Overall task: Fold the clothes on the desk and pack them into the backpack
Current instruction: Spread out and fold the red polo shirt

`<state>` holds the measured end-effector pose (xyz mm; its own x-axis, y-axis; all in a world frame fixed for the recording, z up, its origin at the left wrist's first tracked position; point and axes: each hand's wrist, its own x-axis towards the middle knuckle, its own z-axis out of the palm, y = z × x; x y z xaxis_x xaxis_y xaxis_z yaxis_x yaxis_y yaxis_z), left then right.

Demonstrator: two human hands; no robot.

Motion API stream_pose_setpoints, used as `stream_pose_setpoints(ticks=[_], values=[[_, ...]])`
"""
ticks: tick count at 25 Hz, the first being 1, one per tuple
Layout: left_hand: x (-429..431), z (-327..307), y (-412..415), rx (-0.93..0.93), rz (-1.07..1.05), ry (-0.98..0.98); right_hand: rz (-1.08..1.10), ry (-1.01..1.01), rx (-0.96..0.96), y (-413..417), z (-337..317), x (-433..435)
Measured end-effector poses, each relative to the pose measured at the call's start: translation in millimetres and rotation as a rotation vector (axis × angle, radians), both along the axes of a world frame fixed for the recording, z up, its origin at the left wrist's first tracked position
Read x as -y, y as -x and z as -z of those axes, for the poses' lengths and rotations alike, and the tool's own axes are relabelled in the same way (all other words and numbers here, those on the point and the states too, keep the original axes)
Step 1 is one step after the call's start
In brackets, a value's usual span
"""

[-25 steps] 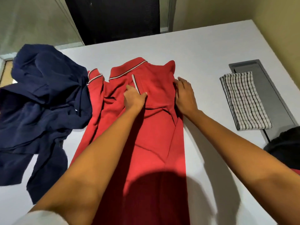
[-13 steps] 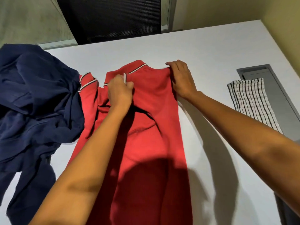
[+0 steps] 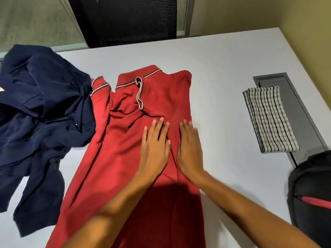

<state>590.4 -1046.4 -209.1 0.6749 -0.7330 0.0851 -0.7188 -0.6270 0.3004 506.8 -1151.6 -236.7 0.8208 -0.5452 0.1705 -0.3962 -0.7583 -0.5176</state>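
Down from the collar [image 3: 138, 81] to mid-frame, the left hand [image 3: 155, 149] and right hand [image 3: 189, 151] are being slid, flat, holding nothing; the red shirt [image 3: 111, 158] is being smoothed, best slowly outward.

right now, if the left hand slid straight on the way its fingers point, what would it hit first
Probably the raised crease in the red polo shirt just ahead of the left hand, below its grey-trimmed placket; depth unclear.

Red polo [image 3: 116, 149] — flat, partly folded
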Motion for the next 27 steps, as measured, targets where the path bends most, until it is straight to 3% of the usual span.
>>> stream_pose_setpoints(ticks=[4,8,13,18,22,27], values=[[-40,20,31,-0.02,-0.075,-0.135,-0.004,0.056,-0.162,59,4,-47],[-40,26,30,0.0,-0.125,-0.2,-0.049,0.158,-0.267,59,-1,-28],[-2,29,19,-0.02,-0.18,-0.16,-0.111,0.216,-0.251,40,2,24],[55,27,16,-0.112,-0.27,-0.118,-0.143,0.277,-0.281,16,3,91],[82,14,7,-0.325,-0.221,-0.208,-0.275,0.317,-0.307,9,0,141],[27,6,17,-0.196,-0.061,-0.105,-0.176,0.099,-0.254,30,2,126]])
